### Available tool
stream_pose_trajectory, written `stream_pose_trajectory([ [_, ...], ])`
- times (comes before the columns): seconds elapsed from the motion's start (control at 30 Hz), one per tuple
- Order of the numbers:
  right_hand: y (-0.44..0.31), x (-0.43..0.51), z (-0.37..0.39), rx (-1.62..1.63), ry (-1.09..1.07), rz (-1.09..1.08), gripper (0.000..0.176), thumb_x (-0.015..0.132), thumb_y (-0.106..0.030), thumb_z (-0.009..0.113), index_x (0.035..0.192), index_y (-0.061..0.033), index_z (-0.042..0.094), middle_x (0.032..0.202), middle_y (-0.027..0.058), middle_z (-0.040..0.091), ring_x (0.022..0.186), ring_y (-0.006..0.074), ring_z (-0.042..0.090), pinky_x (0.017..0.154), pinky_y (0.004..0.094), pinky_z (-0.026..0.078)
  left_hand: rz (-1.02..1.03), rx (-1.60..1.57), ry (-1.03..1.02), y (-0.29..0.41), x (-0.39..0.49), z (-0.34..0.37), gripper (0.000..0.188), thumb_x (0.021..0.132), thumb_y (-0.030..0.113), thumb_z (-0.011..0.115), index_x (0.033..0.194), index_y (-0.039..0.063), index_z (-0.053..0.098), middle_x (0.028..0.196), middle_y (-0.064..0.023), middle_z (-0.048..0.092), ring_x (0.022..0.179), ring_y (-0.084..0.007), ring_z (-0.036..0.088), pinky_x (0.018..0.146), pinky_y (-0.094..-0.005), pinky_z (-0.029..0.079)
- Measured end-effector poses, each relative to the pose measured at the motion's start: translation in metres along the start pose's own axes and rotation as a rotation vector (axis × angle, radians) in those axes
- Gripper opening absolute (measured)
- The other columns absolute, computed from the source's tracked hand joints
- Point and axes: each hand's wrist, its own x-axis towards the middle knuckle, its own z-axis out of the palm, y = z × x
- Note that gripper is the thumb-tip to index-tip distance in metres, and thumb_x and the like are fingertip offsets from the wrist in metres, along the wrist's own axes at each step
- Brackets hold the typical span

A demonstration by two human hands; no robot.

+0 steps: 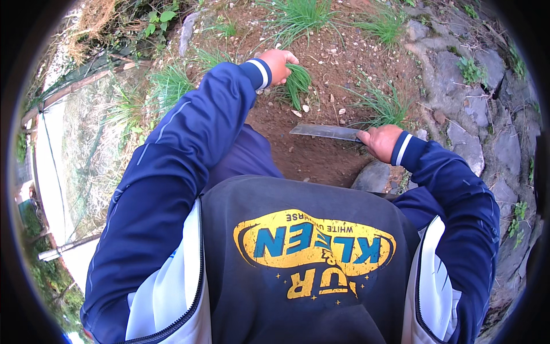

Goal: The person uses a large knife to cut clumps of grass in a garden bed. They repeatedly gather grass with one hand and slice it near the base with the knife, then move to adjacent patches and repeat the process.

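My left hand (278, 65) is closed around a clump of thin green grass-like leaves (297, 84), whose blades bend over and hang down towards the soil. Lower and to the right, my right hand (380, 141) grips a knife with a long, flat metal blade (324, 131). The blade points left, below the held leaves and apart from them. My fingers hide the knife's handle. Just above my right hand grows another grassy tuft (384, 105).
Brown soil (331, 60) with small stones lies ahead, with more green tufts (300, 17) growing in it. A stone wall (477, 107) runs along the right. At left are netting (81, 116) and a wooden pole (68, 89). A larger rock (373, 176) sits near my legs.
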Motion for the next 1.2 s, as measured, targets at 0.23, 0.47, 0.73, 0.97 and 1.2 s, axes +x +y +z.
stream_pose_trajectory([
  [0.23, -0.03, 0.025, -0.012, 0.198, -0.02, 0.079, 0.035, 0.077, -0.014, 0.058, 0.109, -0.0039, 0.051, 0.071, 0.0184, 0.06, 0.068, 0.0371, 0.06, 0.062, 0.0452, 0.048, 0.251, 0.389, -0.075, 0.015, 0.003, -0.006, 0.032, 0.083, 0.003, 0.055, 0.114, 0.011, 0.056, 0.066, -0.0035, 0.059, 0.056, -0.0122, 0.056, 0.053, -0.0289, 0.047],
  [0.47, -0.069, 0.073, -0.031, 0.545, 0.038, 0.181, 0.034, 0.076, -0.01, 0.053, 0.108, 0.0026, 0.05, 0.079, 0.0251, 0.062, 0.08, 0.0391, 0.061, 0.073, 0.045, 0.048, 0.282, 0.583, -0.098, 0.033, 0.007, -0.005, 0.033, 0.082, 0.004, 0.055, 0.114, 0.011, 0.056, 0.068, -0.0065, 0.062, 0.059, -0.0165, 0.06, 0.056, -0.0332, 0.049],
  [0.73, -0.065, 0.073, -0.026, 0.753, 0.162, 0.347, 0.034, 0.077, -0.011, 0.056, 0.108, 0.0027, 0.052, 0.08, 0.0255, 0.062, 0.08, 0.0382, 0.062, 0.072, 0.0419, 0.049, 0.23, 0.553, -0.098, 0.04, -0.01, -0.013, 0.04, 0.083, 0.005, 0.055, 0.123, 0.011, 0.052, 0.073, -0.0094, 0.063, 0.061, -0.0174, 0.062, 0.054, -0.0333, 0.051],
  [0.97, -0.057, 0.074, -0.014, 0.726, 0.204, 0.327, 0.038, 0.076, -0.007, 0.058, 0.112, 0.0013, 0.052, 0.078, 0.0231, 0.062, 0.075, 0.0362, 0.062, 0.07, 0.0392, 0.049, 0.314, 0.608, -0.028, 0.029, -0.001, -0.014, 0.038, 0.081, 0.009, 0.057, 0.119, 0.014, 0.056, 0.083, -0.0084, 0.067, 0.073, -0.0214, 0.066, 0.074, -0.035, 0.05],
  [1.2, -0.023, 0.024, -0.055, 0.442, 0.021, 0.066, 0.044, 0.074, -0.006, 0.061, 0.116, -0.0037, 0.05, 0.082, 0.0204, 0.061, 0.077, 0.0365, 0.06, 0.069, 0.0407, 0.048, 0.172, 0.171, -0.017, 0.006, -0.006, -0.031, 0.038, 0.085, 0.001, 0.053, 0.122, 0.007, 0.051, 0.089, -0.0072, 0.061, 0.063, -0.0105, 0.058, 0.057, -0.0267, 0.051],
])
